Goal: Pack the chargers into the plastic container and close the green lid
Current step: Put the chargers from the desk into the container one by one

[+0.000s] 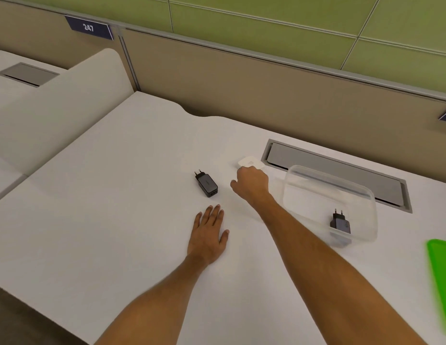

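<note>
A clear plastic container [366, 195] stands on the white desk at the right, with a dark charger [339, 223] upright inside it near the front wall. A black charger [206, 183] lies flat on the desk, left of my right hand. A white charger [249, 162] lies just beyond my right hand [252, 183], whose fingers curl down over its near edge; a firm grip is not visible. My left hand [209, 235] rests flat on the desk with fingers spread, below the black charger. The green lid [441, 275] lies at the right edge, partly cut off.
A grey cable hatch [341, 170] is set into the white desk [117, 207] behind the container. A beige partition wall runs along the back. A second desk with another hatch [27, 74] lies at the left, past a rounded divider.
</note>
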The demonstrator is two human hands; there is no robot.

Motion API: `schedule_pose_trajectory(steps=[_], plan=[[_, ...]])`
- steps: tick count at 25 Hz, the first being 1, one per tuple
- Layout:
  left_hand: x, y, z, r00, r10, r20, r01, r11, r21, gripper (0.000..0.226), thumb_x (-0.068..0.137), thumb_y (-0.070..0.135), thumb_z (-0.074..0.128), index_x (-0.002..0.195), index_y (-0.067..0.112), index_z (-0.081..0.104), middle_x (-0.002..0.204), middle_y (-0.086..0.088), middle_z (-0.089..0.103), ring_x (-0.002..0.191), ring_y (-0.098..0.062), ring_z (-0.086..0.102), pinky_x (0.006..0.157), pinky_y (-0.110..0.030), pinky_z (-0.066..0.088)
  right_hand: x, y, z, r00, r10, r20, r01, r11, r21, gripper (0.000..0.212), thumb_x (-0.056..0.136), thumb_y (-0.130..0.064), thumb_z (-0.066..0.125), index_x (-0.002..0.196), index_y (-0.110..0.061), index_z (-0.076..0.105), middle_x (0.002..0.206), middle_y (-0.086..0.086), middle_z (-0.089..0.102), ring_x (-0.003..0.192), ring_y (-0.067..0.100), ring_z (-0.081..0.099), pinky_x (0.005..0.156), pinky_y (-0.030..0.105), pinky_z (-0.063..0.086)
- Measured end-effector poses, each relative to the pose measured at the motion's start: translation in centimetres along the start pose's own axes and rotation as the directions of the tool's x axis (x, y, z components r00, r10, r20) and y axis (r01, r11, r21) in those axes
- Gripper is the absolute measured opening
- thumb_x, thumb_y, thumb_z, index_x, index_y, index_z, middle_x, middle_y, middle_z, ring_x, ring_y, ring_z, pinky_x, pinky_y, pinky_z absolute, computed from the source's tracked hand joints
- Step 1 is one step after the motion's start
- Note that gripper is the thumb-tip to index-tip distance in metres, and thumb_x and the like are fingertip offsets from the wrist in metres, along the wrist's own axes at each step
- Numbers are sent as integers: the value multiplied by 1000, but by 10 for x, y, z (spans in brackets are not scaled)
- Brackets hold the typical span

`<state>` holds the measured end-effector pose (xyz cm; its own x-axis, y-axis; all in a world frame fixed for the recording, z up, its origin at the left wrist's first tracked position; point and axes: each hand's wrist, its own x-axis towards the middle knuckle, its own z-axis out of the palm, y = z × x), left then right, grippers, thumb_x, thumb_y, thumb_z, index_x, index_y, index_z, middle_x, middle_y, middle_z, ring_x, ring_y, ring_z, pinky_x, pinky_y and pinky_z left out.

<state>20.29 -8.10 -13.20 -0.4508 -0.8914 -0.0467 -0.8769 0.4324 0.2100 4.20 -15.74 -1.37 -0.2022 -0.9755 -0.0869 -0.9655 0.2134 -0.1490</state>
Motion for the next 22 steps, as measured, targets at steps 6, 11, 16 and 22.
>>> schedule_pose_trajectory(steps=[6,11,16,22], plan=[[1,0,1,1000,-4,-1,4,1000,-13,65,92,48,18,149,18,10,159,-1,11,146,-18,3,119,-41,0,8,-34,28,996,-59,62,55,996,68,30,89,-37,53,92,-8,61,90,8,65,85,28,63,56,29,36],[1,0,1,1000,-8,-8,8,1000,-30,65,92,49,19,148,17,12,158,-2,15,146,-18,5,119,-41,1,17,-53,45,995,-60,77,50,991,127,36,89,-40,54,104,-7,58,104,9,62,95,27,61,65,32,41],[1,-1,1,1000,-8,-1,8,999,-45,65,92,49,22,148,18,14,158,-2,18,146,-17,5,119,-42,3,24,-65,56,997,-3,78,-12,982,188,35,85,-39,59,102,-8,59,102,7,63,91,25,60,62,30,38],[0,0,-2,1000,-5,-27,4,998,-66,65,90,47,28,147,16,20,156,-4,24,145,-18,10,119,-42,5,28,-71,60,989,32,146,-56,985,162,29,80,-28,63,103,-10,60,99,7,66,88,25,62,61,29,41]])
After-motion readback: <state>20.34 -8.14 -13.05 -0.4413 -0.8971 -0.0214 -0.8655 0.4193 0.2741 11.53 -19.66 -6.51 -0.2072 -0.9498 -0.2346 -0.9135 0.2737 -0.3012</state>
